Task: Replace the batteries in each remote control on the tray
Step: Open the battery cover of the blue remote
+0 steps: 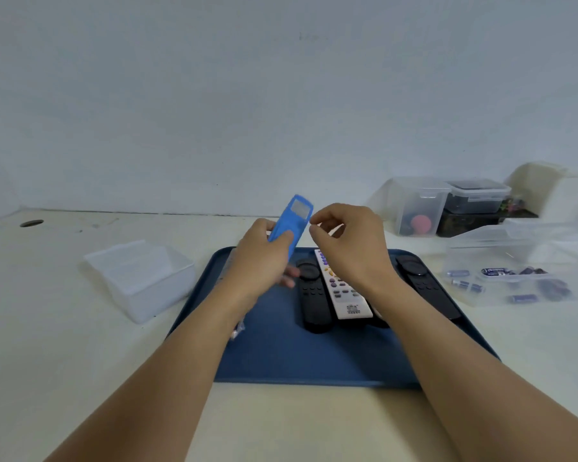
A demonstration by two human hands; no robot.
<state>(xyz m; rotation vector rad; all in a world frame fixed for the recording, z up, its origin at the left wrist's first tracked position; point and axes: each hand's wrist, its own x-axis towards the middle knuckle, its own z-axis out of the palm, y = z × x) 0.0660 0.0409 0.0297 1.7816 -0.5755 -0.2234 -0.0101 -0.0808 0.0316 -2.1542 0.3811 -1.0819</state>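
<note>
My left hand (259, 258) grips a blue-sleeved remote (292, 221) and holds it tilted above the far left part of the dark blue tray (281, 355). My right hand (347, 241) hovers just right of its top end, fingers curled with thumb and forefinger close together; I cannot tell whether they pinch anything. On the tray lie a black remote (314, 301), a white remote (346, 295) beside it, and another black remote (427, 285) at the right edge. Loose batteries (464, 285) lie in a clear box (514, 261) to the right.
An empty translucent bin (141, 278) sits left of the tray. Lidded clear containers (421, 208) and a dark box (474, 198) stand at the back right against the wall. A cable hole (31, 223) marks the table's far left.
</note>
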